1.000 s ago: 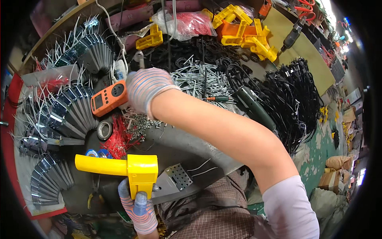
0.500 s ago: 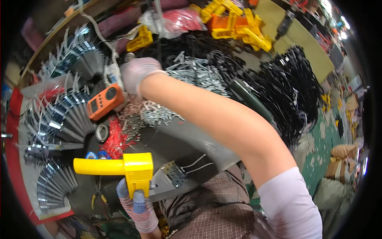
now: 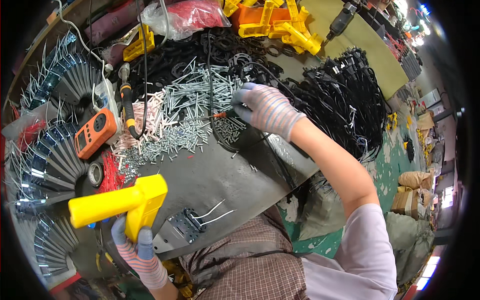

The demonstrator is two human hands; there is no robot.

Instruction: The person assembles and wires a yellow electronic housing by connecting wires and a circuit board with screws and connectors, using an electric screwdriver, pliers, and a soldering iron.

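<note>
My left hand (image 3: 137,250), in a striped knit glove, holds a yellow plastic housing (image 3: 117,202) with a round tube end, tilted over the near left of the table. Across the table, my right hand (image 3: 267,110), gloved too, has its fingers bent down beside a pile of long silver screws (image 3: 195,90). At its fingertips is a thin tool with an orange collar (image 3: 220,115), its shaft pointing left; the fingers hide what they hold. Near the table's front edge lies a perforated dark metal part (image 3: 187,225) with two white wires.
A yellow-and-black handled iron (image 3: 127,107) stands beside an orange meter (image 3: 95,132). Curved stacks of grey parts (image 3: 52,150) line the left. Black cables (image 3: 345,100) heap on the right; yellow housings (image 3: 275,27) lie at the back. A tape roll (image 3: 95,173) sits by red pieces (image 3: 111,172).
My right hand has moved right, from beside the orange meter to the far side of the screws, uncovering the iron. My left hand has tilted the yellow housing and shifted it left.
</note>
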